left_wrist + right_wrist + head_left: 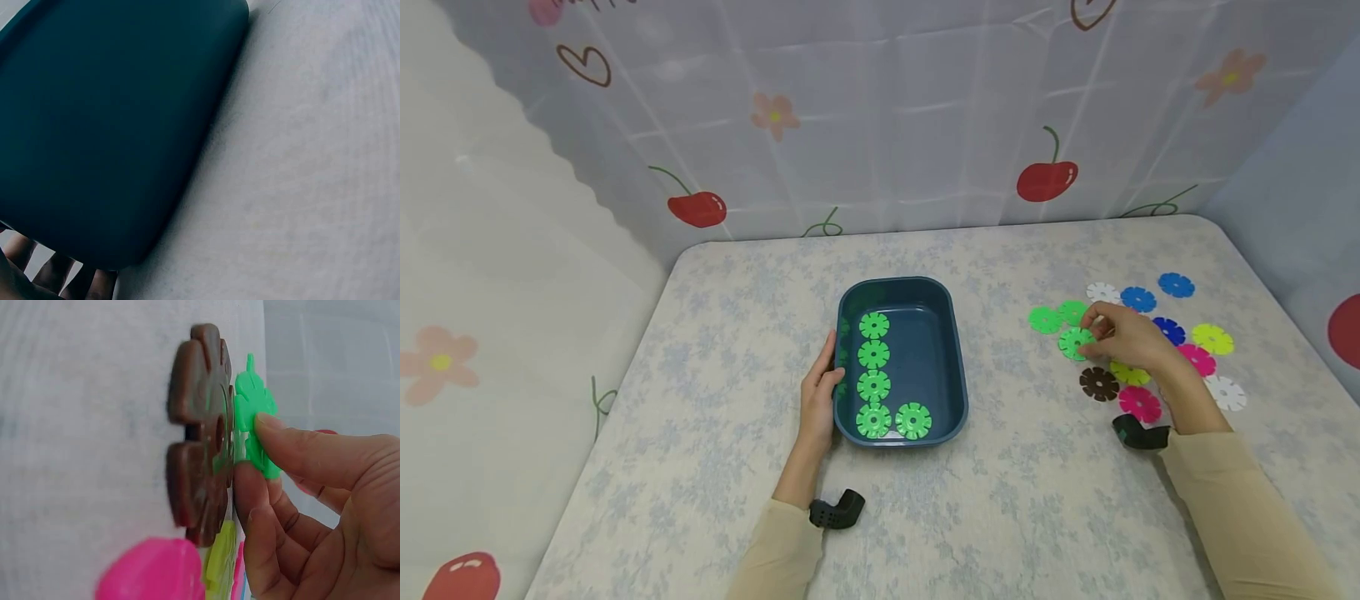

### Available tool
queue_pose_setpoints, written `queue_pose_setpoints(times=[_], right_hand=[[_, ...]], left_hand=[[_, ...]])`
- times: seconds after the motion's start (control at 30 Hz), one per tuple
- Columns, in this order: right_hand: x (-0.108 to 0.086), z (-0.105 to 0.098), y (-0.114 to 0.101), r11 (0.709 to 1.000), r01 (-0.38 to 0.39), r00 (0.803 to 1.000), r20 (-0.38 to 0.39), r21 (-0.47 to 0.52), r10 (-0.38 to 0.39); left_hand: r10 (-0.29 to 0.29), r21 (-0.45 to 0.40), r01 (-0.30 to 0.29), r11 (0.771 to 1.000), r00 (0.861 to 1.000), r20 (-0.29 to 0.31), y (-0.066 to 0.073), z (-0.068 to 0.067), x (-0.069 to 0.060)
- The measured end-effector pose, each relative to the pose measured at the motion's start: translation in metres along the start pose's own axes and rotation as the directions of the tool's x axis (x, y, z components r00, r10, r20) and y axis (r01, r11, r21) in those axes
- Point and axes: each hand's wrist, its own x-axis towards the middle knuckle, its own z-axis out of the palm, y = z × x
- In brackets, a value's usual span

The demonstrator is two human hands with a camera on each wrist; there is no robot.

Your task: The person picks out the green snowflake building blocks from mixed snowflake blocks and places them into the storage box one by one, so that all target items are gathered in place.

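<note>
Head: our left hand (817,396) grips a dark-blue rectangular plastic tray (927,362); at its three o'clock, our right hand (1126,337) pinches a green notched plastic disc (1072,342). Left wrist: our fingers (50,272) at eight o'clock. Right wrist: disc at two.

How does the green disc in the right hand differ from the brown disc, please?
The green disc is pinched by the right hand; the brown disc lies unheld on the table. The green disc is bright, whereas the brown disc is dark. Both are flat, round and notched.
</note>
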Motion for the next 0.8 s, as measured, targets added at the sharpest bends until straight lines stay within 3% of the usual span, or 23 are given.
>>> queue_pose_setpoints(times=[0.13,0.33,0.6,0.8], right_hand=[[0.0,0.001,0.002,0.998,0.012,1.0,0.003,0.061,-0.012],[-0.002,0.001,0.004,0.978,-0.055,0.998,0.027,0.203,0.051],[-0.005,-0.003,0.001,0.96,-0.096,0.995,0.041,0.261,0.088],[-0.005,-0.008,-0.022,0.946,-0.036,0.999,0.012,0.321,0.034]], left_hand=[[-0.003,0.0,0.003,1.0,1.0,-0.001,0.0,0.0,0.0],[0.0,0.001,0.0,1.0,1.0,0.005,-0.001,0.0,0.0],[-0.001,0.001,0.001,1.0,1.0,0.001,-0.001,0.0,0.001],[0.004,-0.001,-0.004,1.0,1.0,-0.001,-0.002,0.0,0.001]])
